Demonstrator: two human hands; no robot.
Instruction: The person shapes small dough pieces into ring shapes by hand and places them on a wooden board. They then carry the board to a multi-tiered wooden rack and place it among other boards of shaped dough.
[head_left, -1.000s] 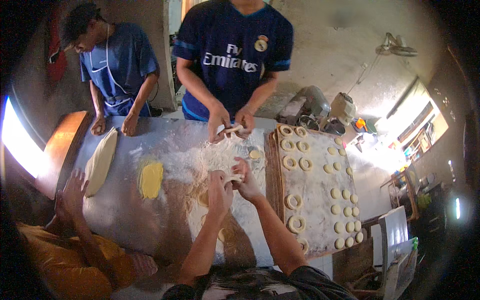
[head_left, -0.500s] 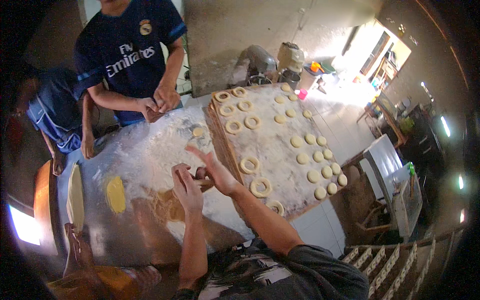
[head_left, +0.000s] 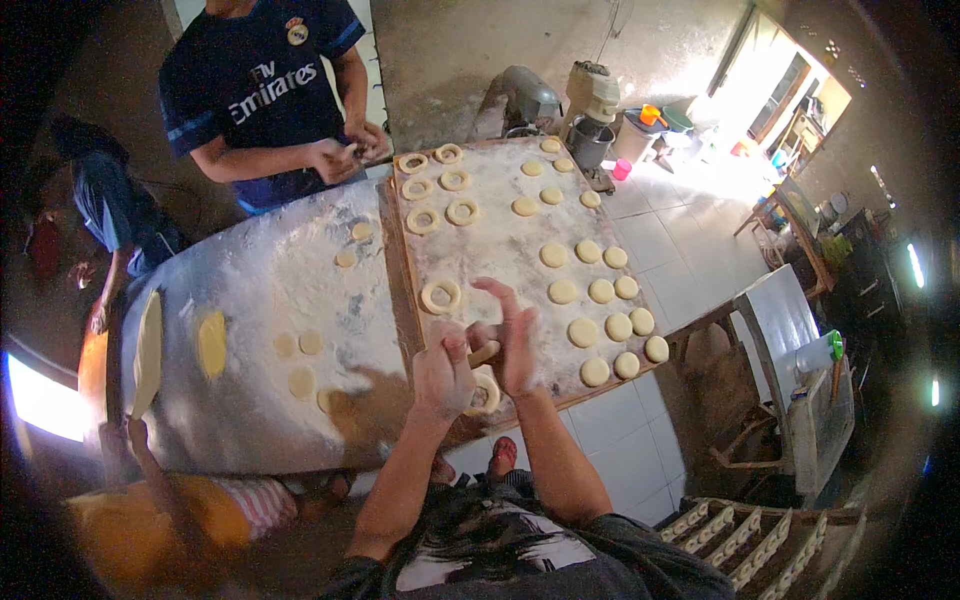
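Note:
My left hand (head_left: pixel 445 372) grips a pale piece of dough (head_left: pixel 486 352) over the near-left part of the floured board (head_left: pixel 480 245). My right hand (head_left: pixel 510 345) holds it from the other side, index finger raised, other fingers curled around the dough and partly blurred. A dough ring (head_left: pixel 441 296) lies just beyond my hands, and another is partly hidden beneath them. More rings and several round dough pieces (head_left: pixel 600 291) rest on the board. Left of it, thin dough rounds (head_left: pixel 310 342) lie on the floury table (head_left: pixel 250 420).
A yellow slab (head_left: pixel 212 343) and long dough (head_left: pixel 148 350) are on the table. Three co-workers stand around it: dark shirt (head_left: pixel 255 110), blue clothing (head_left: pixel 105 200), orange clothing (head_left: pixel 175 525). Mixers (head_left: pixel 590 120) stand behind the board; a metal-topped stand (head_left: pixel 775 330) and wooden rack (head_left: pixel 760 540) are right.
My hands have moved right from over the table to over the board, still working the dough. The view has turned right. The co-worker in the dark shirt is further left in view.

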